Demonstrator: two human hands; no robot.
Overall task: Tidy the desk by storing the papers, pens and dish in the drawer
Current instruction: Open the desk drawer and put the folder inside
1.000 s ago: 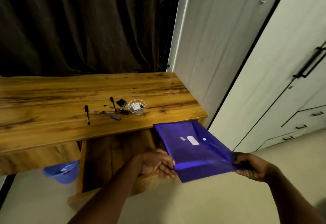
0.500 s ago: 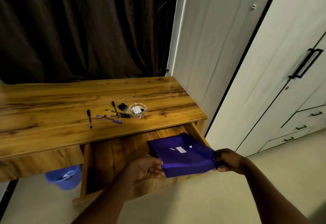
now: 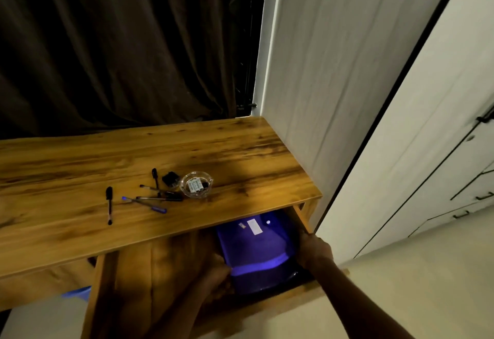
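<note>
While the wooden counter (image 3: 80, 157) stretched across the view in front of a dark curtain (image 3: 120, 44), a blue bin (image 3: 76, 292) showed on the floor below its front edge at the far left. On the counter top a single black pen (image 3: 109, 205) lay by itself. To its right was a loose, crossed cluster of pens (image 3: 152, 199), one of them blue at both ends. A small black object (image 3: 170, 179) sat just behind the cluster. Beside it was a glass dish (image 3: 196, 184) with a few small pale cylinders inside.

Below the counter the drawer (image 3: 139, 272) stood pulled out. The left hand (image 3: 216, 274) was inside it, against the near left edge of a purple folder (image 3: 256, 247). That spot was too dark to tell whether the fingers were curled round the edge. The folder lay in the drawer's right part, with its far end and white label just under the counter's lip. The right hand (image 3: 312, 249) was at the folder's right edge, close to the drawer's right wall, with its fingers bent down onto the edge and gripping it. A white wardrobe (image 3: 401, 125) rose at the right.
</note>
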